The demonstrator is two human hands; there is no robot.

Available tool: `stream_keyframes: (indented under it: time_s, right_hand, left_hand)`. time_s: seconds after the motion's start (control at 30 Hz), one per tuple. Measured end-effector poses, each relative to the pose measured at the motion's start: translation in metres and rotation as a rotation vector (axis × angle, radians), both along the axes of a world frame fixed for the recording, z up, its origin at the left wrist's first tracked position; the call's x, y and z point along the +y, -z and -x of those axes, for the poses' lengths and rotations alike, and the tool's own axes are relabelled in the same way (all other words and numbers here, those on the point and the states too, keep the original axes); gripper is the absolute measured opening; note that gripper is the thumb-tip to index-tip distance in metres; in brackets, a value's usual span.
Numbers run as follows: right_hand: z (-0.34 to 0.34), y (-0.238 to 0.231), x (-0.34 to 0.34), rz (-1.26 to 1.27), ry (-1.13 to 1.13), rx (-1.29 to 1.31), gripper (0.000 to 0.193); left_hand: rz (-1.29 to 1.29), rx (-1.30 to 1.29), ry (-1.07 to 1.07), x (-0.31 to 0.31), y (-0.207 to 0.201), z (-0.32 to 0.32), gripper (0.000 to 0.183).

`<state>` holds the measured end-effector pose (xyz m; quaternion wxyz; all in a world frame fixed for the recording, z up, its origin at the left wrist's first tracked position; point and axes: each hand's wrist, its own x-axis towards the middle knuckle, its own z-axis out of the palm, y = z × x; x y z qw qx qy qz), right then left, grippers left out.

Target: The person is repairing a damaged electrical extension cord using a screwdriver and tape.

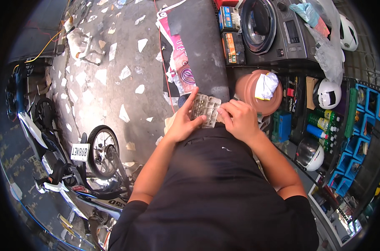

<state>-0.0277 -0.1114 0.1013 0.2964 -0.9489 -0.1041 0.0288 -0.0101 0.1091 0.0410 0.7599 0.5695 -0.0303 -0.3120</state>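
A small clear plastic compartment box (206, 109) lies in front of my waist, with small pieces in several of its sections. My left hand (184, 124) grips it from the left side, thumb over the near edge and index finger stretched up along the far left. At the box's right side is my right hand (241, 119), fingers curled and thumb pressed to the forefinger. Whatever sits in that pinch, if anything, is too small to make out. Both forearms come up from below, past my black shirt.
A dark bench (201, 46) with pink printed sheeting runs ahead. To the right stand a round brown lidded tub (244, 90) with a white cloth, a washing machine (288, 35), helmets and blue bins (344, 163). Leftward are a motorcycle (102, 184) and a white dog (78, 42).
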Motion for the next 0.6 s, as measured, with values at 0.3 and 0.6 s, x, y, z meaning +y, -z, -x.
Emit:
stream_keyframes:
  time_s: [0.3,0.6]
  right_hand:
    - [-0.051,0.002,0.003,0.263,-0.422,-0.115,0.016]
    - [-0.069,0.012,-0.002,0.259,-0.501,-0.126,0.009]
  left_hand:
    - [-0.105,0.041,-0.027,-0.017,-0.002,-0.004,0.066]
    - [-0.208,-0.135,-0.099,-0.032,0.009,-0.002,0.05]
